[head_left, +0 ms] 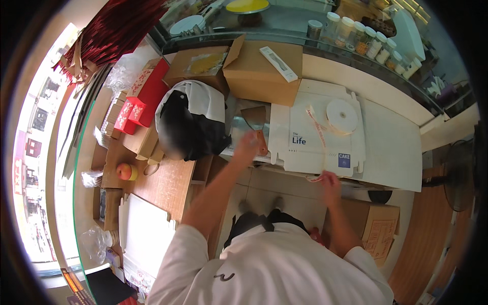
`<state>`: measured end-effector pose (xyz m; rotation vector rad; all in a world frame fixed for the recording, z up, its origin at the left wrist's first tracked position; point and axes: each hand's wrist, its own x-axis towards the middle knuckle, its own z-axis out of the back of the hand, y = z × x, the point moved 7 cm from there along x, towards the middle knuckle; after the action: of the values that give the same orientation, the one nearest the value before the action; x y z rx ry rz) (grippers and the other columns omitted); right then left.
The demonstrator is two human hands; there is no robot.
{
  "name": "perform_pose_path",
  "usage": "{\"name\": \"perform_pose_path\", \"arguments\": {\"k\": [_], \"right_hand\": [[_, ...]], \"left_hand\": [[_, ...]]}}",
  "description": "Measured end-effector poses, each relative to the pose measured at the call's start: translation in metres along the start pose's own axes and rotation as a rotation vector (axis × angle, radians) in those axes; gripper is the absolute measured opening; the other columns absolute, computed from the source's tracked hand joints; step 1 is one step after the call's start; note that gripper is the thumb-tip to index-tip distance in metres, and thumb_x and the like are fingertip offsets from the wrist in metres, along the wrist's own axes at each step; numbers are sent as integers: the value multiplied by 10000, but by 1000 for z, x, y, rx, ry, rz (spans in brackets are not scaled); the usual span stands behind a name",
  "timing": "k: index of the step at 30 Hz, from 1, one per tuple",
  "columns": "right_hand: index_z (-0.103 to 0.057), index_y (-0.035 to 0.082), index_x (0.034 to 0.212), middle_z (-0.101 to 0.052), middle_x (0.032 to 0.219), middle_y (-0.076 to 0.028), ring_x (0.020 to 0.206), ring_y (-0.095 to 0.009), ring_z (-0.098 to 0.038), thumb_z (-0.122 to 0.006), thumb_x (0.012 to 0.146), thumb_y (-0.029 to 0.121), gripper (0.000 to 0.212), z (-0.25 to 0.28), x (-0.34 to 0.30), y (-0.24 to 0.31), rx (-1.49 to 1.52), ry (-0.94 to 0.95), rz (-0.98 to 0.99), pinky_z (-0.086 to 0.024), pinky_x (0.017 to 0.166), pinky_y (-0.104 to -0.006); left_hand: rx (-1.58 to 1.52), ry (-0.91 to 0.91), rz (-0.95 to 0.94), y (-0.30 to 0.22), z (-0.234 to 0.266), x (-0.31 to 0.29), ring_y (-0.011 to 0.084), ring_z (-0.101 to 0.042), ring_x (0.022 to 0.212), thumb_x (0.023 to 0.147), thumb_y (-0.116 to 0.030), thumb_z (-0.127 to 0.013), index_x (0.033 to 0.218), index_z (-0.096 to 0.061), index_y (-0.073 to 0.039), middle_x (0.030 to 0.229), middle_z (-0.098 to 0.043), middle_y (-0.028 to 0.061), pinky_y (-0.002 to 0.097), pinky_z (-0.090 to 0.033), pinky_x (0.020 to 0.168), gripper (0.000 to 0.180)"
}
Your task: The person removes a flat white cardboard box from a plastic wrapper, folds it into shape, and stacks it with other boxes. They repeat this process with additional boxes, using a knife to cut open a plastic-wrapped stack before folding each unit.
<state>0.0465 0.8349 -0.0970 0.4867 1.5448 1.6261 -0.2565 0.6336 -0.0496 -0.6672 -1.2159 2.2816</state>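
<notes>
My right hand (331, 184) pinches the free end of a narrow white ribbon (319, 130) with red printing. The ribbon runs down from its white spool (341, 116), which lies on a flat white cake box (305, 147) on the counter. My left hand (247, 146) is over the counter's front edge, left of the box, and its fingers are smeared by motion. Right beside it is the orange-brown handle (262, 143) of a tool with a broad, dark flat blade (254, 117). Whether the left hand touches that handle, I cannot tell.
Behind stand cardboard boxes (264, 71), one with a long white packet (278, 64) on top. A black-and-white cloth bundle (193, 119) lies left, near red boxes (140, 101). An apple (124, 171) sits on the wooden desk (170, 183). A fan (457, 175) stands right.
</notes>
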Motion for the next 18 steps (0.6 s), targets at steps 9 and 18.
{"name": "perform_pose_path", "arguments": {"k": [9,18], "right_hand": [[-521,-46,1177,-599,1066,-124,958,-195,-564,-614,842,207,430,149,89,-4,-302,-544,64,-443,825,-306],[-584,-54,1077,-635,997,-126,893,-193,-593,-640,827,383,506,182,130,-27,-114,-322,-399,-464,801,-292]], "left_hand": [[-31,-101,367,100,55,157,326,-509,1088,845,-317,-535,1286,-469,-46,1204,-542,175,397,-398,900,522],[-264,-125,527,49,49,142,192,-517,799,842,-233,-568,1004,-606,-21,875,-580,42,335,-418,713,270]]}}
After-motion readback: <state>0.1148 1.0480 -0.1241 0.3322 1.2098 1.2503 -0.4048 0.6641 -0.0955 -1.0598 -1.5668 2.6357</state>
